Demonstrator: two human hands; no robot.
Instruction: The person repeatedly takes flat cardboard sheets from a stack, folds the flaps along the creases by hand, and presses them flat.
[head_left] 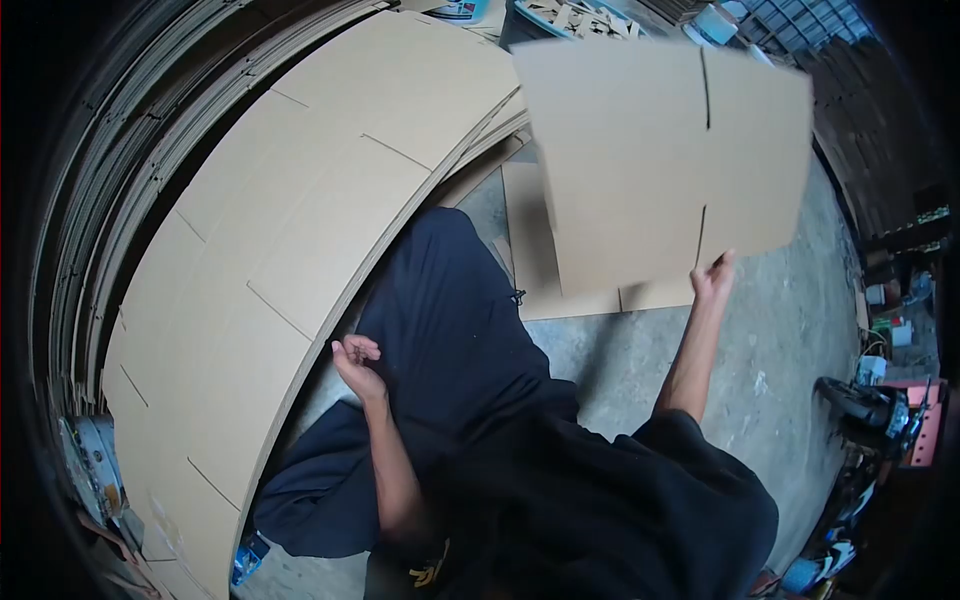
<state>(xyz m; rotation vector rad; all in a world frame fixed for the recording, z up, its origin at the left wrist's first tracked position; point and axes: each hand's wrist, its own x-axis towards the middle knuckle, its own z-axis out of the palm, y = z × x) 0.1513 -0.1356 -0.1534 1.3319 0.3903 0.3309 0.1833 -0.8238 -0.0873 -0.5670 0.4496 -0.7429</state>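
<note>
My right hand (713, 277) grips the lower edge of a flat brown cardboard sheet (625, 165). The sheet is raised and tilted over the floor, with two dark slots cut into it in line. My left hand (358, 366) is beside the long edge of a cardboard stack (290, 210), its fingers loosely curled and apart with nothing in them. Whether it touches that edge I cannot tell. Slots and crease lines mark the top sheet of the stack. Beneath the raised sheet, another cardboard piece (575, 303) lies on the floor, partly hidden.
More stacked cardboard (95, 200) stands along the left. At the back is a blue bin (530, 22) full of cardboard scraps. My bent leg (440, 300) rests against the stack. Grey concrete floor (760, 340) spreads to the right, with a wheel (850, 400) and clutter at its edge.
</note>
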